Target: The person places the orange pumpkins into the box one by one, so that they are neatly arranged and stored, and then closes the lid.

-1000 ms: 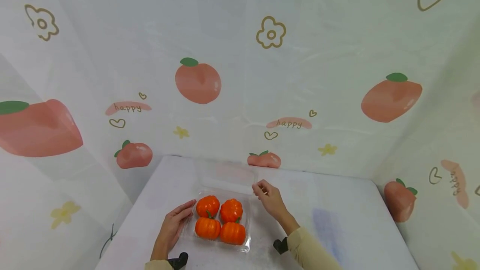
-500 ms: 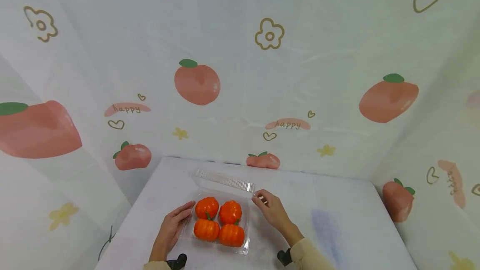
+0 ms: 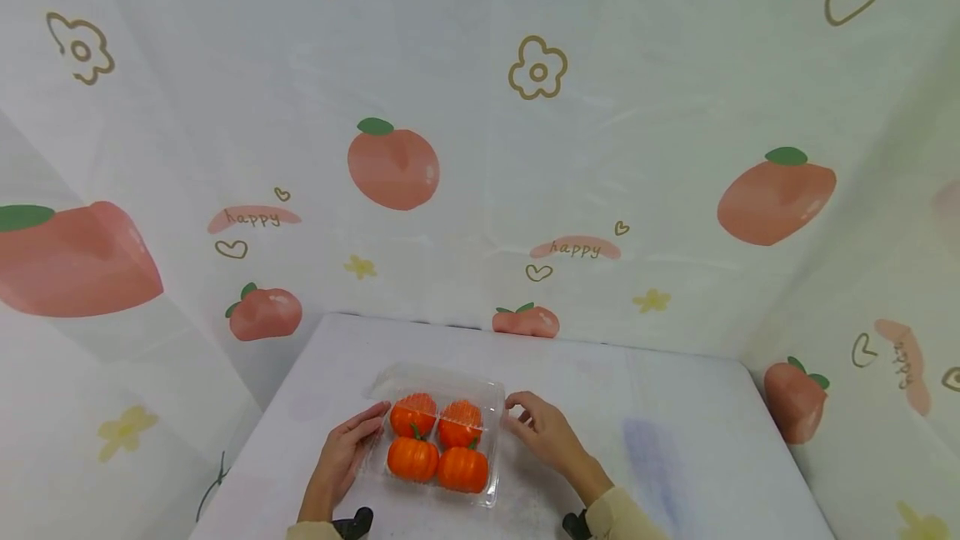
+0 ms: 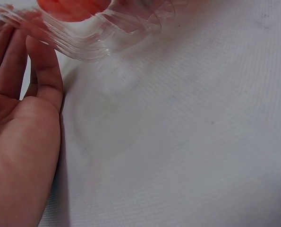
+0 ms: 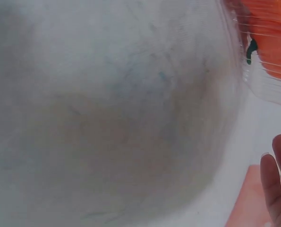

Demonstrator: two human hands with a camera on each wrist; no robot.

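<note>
A clear plastic clamshell box (image 3: 491,473) lies on the table in the head view, holding several small orange pumpkins (image 3: 412,459). Its hinged lid (image 3: 450,377) leans forward over the far pumpkins, its ribbed wall crossing them, while the near ones are uncovered. My left hand (image 3: 345,455) rests along the box's left side with fingers extended; the left wrist view shows its fingertips against the clear wall (image 4: 79,45). At the lid's right edge, my right hand (image 3: 551,436) has thumb and forefinger bent, pinching that edge. Two other fingers (image 5: 272,184) extend loosely in the right wrist view.
A white cloth covers the table (image 3: 585,390), with a bluish patch (image 3: 651,465) to the right. A hanging white sheet (image 3: 465,90) printed with peaches, hearts and flowers surrounds the back and sides. A dark cord (image 3: 213,482) hangs at the left.
The lid has swung down from upright at the back to over the far pumpkins. My right hand has moved toward me and slightly lower with it; my left hand has stayed on the box.
</note>
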